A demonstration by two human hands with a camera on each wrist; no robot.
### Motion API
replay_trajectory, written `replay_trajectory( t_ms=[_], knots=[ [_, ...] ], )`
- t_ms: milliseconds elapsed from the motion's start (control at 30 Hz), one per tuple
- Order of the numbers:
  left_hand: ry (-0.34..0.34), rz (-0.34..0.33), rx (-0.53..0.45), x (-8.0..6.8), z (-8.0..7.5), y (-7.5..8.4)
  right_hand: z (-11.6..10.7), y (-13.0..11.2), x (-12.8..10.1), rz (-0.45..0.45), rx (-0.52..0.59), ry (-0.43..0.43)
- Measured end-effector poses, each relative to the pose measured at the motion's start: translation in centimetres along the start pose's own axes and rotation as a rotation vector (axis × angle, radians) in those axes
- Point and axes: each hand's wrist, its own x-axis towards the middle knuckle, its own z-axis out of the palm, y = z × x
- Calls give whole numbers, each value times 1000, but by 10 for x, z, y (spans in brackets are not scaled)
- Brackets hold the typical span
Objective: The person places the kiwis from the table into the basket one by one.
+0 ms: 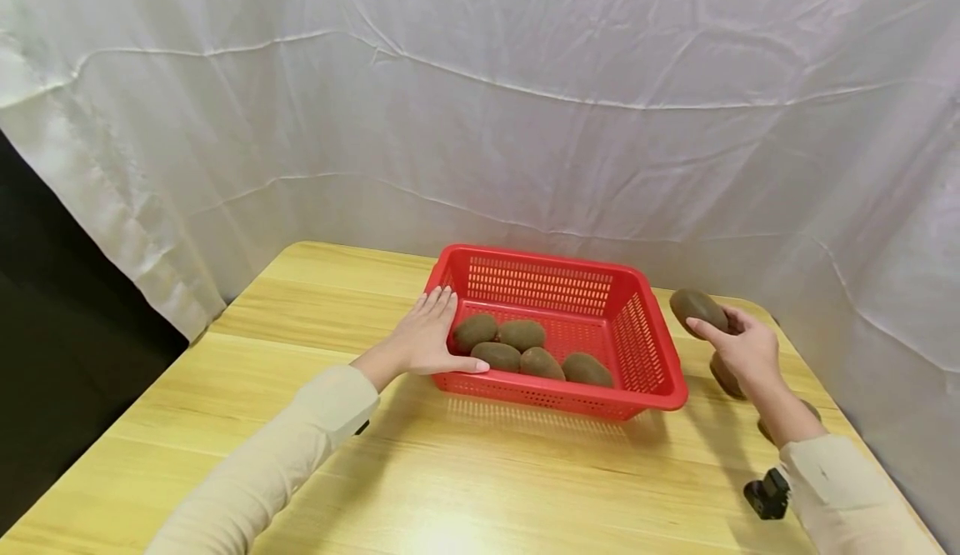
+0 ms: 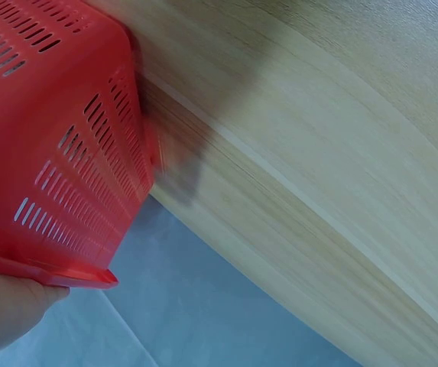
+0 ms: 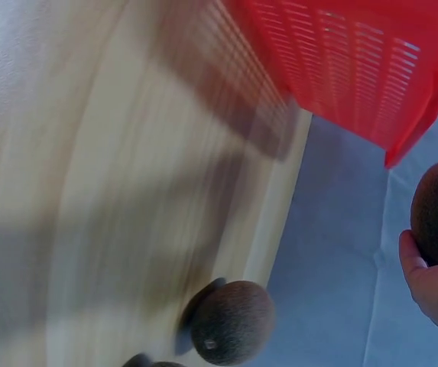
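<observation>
Kiwifruit (image 1: 496, 357): five already lie in the one red basket (image 1: 540, 394) between the two hands, the right hand (image 1: 750, 351) grips a sixth, and at least two remain on the table (image 1: 360, 488) near it, so over half seem in; the left hand (image 1: 427, 340) rests, fingers spread, on the basket's rim

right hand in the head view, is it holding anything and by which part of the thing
The right hand holds a kiwi by the end nearer the palm; the far end sticks out free.
</observation>
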Motion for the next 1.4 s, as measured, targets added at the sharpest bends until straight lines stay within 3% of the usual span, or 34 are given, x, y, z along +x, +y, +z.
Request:
replay_trajectory(
  t_ms=[367,900,1400],
  knots=[
    [0,3,-9,1,0,0,6,-14,4,-51,27,-2],
    [9,6,-7,1,1,-1,35,-32,15,-128,110,-41],
    [10,9,-4,1,2,-2,55,-41,17,-216,-9,-82]
  ],
)
